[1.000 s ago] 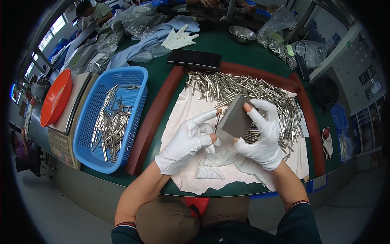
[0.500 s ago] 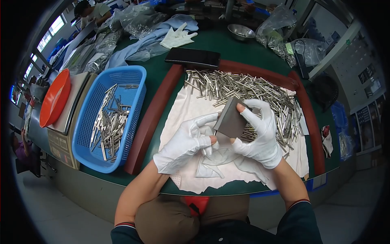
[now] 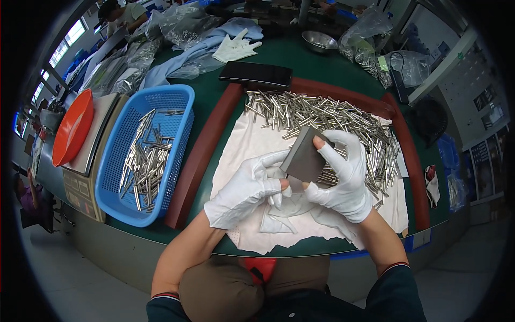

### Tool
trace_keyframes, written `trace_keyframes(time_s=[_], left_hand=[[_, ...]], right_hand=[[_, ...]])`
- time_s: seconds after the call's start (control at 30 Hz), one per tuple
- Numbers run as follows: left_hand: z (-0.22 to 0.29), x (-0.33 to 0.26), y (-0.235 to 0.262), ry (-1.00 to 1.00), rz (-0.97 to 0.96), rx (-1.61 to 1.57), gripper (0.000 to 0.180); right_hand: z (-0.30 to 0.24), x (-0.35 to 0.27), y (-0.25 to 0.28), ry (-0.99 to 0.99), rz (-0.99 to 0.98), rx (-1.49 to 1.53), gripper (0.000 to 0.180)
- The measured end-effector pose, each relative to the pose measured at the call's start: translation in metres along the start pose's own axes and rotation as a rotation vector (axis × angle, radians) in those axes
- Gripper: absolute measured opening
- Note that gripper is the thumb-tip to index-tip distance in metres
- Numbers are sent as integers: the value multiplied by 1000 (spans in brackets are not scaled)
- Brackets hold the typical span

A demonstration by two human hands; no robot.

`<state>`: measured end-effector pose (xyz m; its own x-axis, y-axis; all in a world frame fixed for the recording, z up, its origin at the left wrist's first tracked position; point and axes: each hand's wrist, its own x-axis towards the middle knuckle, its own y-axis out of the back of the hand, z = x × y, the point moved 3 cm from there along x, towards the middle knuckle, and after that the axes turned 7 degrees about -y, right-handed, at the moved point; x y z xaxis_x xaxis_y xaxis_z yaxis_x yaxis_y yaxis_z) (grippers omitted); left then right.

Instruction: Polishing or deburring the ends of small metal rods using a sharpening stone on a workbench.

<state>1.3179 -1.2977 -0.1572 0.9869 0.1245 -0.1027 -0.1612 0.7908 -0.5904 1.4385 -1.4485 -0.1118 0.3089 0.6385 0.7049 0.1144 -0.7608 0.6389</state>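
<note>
Both my hands wear white gloves with bare fingertips. My right hand [image 3: 343, 177] grips a dark grey rectangular block [image 3: 307, 156], thumb on the near side and fingers over the top edge. Close against the block's lower left corner, my left hand [image 3: 249, 188] is closed in a pinch on a thin metal pin, of which only a small end shows; the rest is hidden by the glove. Beyond my hands, a heap of shiny metal pins [image 3: 327, 115] covers the far part of a pale cloth [image 3: 236, 150]. A crumpled white glove or cloth [image 3: 279, 222] lies under my hands.
Dark red rails [image 3: 201, 166] border the cloth. To the left stand a blue plastic basket [image 3: 102, 177] with pins in it and an orange dish [image 3: 75, 129] on a scale. Behind are a black phone [image 3: 255, 74], a white glove [image 3: 236, 47] and a metal bowl [image 3: 320, 42].
My left hand has shifted very slightly to the right beside the block. The block and my right hand are almost unmoved.
</note>
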Motion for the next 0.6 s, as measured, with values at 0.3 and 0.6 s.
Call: trace_keyframes(time_s=[0.3,0.6], left_hand=[[8,-1,4,-84,4,-11,77],[8,0,1,-158,30,48,76]], right_hand=[[3,1,8,59,-17,-87,76],[14,-5,7,-74,85,-19,77]])
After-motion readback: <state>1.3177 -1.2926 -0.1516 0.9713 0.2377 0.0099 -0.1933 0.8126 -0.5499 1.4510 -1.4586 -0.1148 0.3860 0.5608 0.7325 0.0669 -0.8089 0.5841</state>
